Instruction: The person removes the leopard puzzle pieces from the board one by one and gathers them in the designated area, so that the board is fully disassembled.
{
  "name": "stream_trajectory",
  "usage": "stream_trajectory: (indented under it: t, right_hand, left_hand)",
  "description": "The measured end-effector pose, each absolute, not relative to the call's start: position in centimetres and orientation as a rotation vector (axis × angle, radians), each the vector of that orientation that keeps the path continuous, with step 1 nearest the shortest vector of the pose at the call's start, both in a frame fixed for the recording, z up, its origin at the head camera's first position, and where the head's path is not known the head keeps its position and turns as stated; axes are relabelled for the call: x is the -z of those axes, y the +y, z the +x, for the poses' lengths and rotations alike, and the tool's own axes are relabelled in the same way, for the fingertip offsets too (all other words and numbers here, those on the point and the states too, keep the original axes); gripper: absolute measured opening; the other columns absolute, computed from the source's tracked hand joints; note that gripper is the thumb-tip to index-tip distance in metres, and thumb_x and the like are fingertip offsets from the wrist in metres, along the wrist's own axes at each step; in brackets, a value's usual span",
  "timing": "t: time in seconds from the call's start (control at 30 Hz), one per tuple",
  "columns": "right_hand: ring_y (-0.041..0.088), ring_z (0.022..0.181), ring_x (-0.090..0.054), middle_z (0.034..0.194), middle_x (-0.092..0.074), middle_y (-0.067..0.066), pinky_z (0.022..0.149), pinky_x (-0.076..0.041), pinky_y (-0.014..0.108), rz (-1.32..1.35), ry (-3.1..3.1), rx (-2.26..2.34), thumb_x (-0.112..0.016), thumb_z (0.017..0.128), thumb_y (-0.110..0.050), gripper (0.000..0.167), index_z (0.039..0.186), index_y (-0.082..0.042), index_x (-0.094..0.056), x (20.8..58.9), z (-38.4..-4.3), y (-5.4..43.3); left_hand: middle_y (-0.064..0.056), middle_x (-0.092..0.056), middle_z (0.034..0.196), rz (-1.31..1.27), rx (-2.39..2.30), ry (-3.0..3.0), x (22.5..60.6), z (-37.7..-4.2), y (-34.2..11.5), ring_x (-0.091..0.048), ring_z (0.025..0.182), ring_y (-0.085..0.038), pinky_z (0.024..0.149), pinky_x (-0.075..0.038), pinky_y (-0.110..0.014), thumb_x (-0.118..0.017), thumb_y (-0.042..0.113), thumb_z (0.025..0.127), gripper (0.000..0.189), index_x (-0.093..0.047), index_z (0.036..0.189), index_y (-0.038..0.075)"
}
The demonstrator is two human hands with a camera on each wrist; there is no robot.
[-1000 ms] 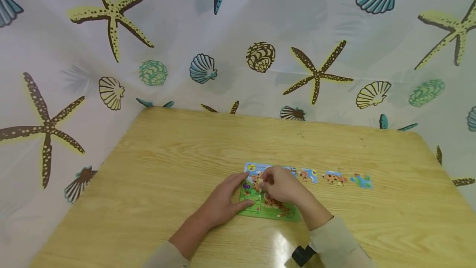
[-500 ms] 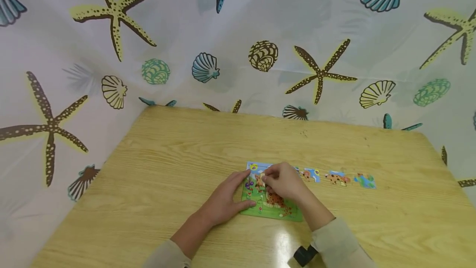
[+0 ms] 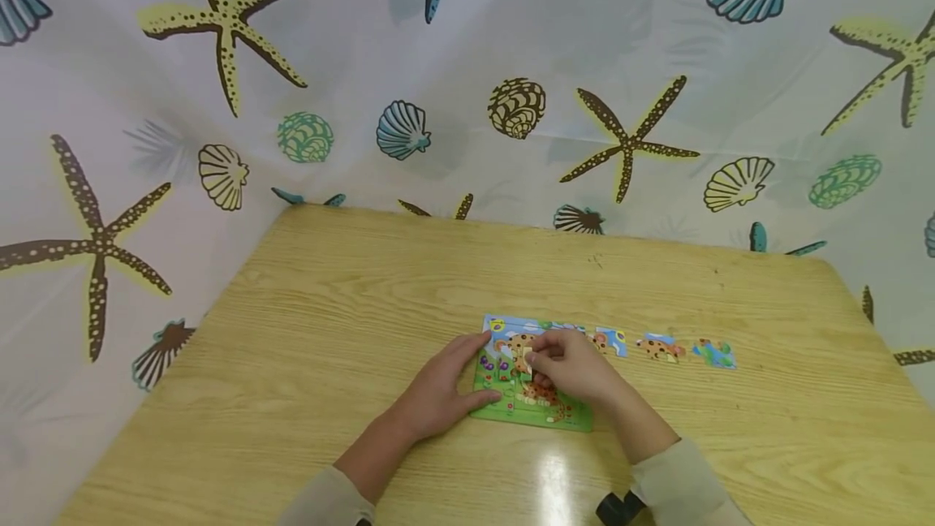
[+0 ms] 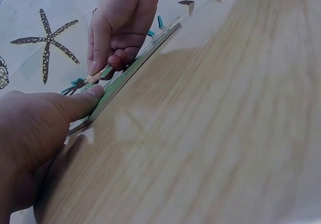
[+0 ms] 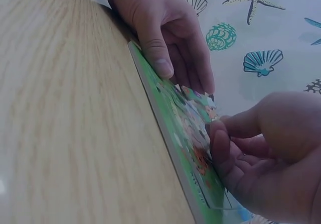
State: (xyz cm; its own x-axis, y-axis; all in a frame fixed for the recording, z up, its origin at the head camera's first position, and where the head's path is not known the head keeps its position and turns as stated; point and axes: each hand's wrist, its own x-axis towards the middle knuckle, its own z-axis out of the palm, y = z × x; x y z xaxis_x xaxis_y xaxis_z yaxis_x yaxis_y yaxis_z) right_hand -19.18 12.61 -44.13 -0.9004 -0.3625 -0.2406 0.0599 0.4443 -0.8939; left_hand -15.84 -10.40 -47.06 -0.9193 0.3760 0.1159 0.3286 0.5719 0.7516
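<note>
A flat jigsaw board (image 3: 493, 408) with a green and blue picture lies on the table. My left hand (image 3: 441, 392) rests at its left side, the thumb over the lower left part and the fingers along the upper left edge. My right hand (image 3: 573, 364) pinches a jigsaw piece (image 3: 506, 370) by its right edge between thumb and fingers. The piece shows purple flowers and part of a spotted animal; it is tilted close over the board in the left wrist view. A spotted animal picture (image 3: 536, 396) lies on the board, partly hidden under my right hand.
Three loose jigsaw pieces lie in a row to the right: a near one (image 3: 612, 342), a spotted one (image 3: 661, 349) and a blue-green one (image 3: 714, 354). The wooden table (image 3: 351, 291) meets a cloth (image 3: 467, 104) printed with starfish and shells at the back.
My right hand has shifted slightly right and toward me with the piece, turning more of its picture into view. The left hand has kept its place on the board.
</note>
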Motion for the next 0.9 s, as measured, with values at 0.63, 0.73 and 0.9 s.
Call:
stream_trajectory:
  t: [0.63,0.73,0.9]
  right_hand:
    - [0.013,0.070,-0.066,0.088,-0.070,0.011,0.066,-0.060,0.027,-0.283,2.133,1.621,-0.061,0.100,-0.013,0.031,0.119,0.011,-0.059,44.6,-18.2,14.6]
    - [0.014,0.071,-0.069,0.092,-0.072,0.011,0.068,-0.061,0.028,-0.211,2.101,1.675,-0.063,0.098,-0.013,0.036,0.124,0.011,-0.056,44.6,-17.8,15.4]
    - [0.019,0.075,-0.072,0.092,-0.073,0.010,0.072,-0.063,0.031,-0.160,2.091,1.694,-0.066,0.097,-0.017,0.038,0.127,0.006,-0.056,44.5,-17.4,17.3]
  left_hand:
    - [-0.010,-0.050,0.148,0.608,-1.291,2.731,47.0,-15.8,-10.2,-0.046,0.139,-0.031,0.118,-0.037,-0.049,-0.080,0.025,0.086,0.077,-0.041,0.152,0.009]
    - [-0.010,-0.050,0.148,0.602,-1.295,2.729,46.9,-15.8,-10.2,-0.046,0.140,-0.031,0.119,-0.036,-0.049,-0.080,0.025,0.086,0.078,-0.042,0.151,0.009]
    - [-0.009,-0.050,0.149,0.608,-1.274,2.752,47.0,-15.8,-10.1,-0.047,0.139,-0.031,0.118,-0.036,-0.050,-0.080,0.027,0.085,0.079,-0.042,0.152,0.010]
